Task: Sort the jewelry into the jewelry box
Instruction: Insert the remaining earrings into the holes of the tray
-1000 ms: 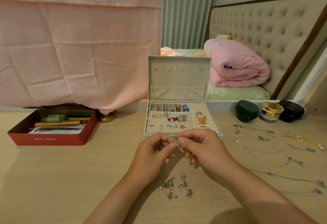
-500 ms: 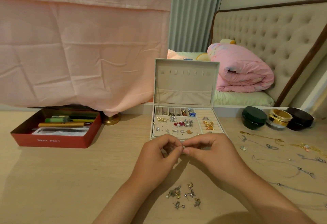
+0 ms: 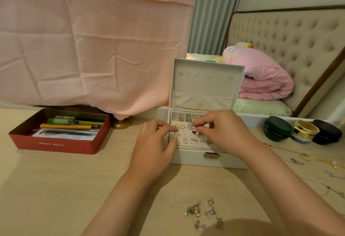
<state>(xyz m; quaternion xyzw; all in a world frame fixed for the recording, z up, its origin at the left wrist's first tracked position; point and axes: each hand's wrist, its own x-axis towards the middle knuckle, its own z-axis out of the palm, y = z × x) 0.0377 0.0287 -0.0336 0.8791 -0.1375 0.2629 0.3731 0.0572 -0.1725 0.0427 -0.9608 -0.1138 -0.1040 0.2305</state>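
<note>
As our right hand (image 3: 224, 133) pinches an earring (image 3: 194, 128) over the jewelry box (image 3: 192, 158), left hand (image 3: 155, 150) loose beside it, we need a free hole.

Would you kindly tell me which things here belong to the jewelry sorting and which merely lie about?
Job: jewelry box, loose earrings, necklaces, left hand, right hand.
Lying about: red tray of pens, three jars, pink cloth, pink quilt.

The table (image 3: 56, 189) was pale wood, the jewelry box (image 3: 205, 159) white with cream lining, the earrings (image 3: 203, 213) silver and gold, the tin (image 3: 56, 145) red, the cloth (image 3: 93, 49) pink, the curtain (image 3: 214, 11) grey-green, the button-tufted headboard (image 3: 289, 49) beige, and the quilt (image 3: 261, 75) pink.
</note>
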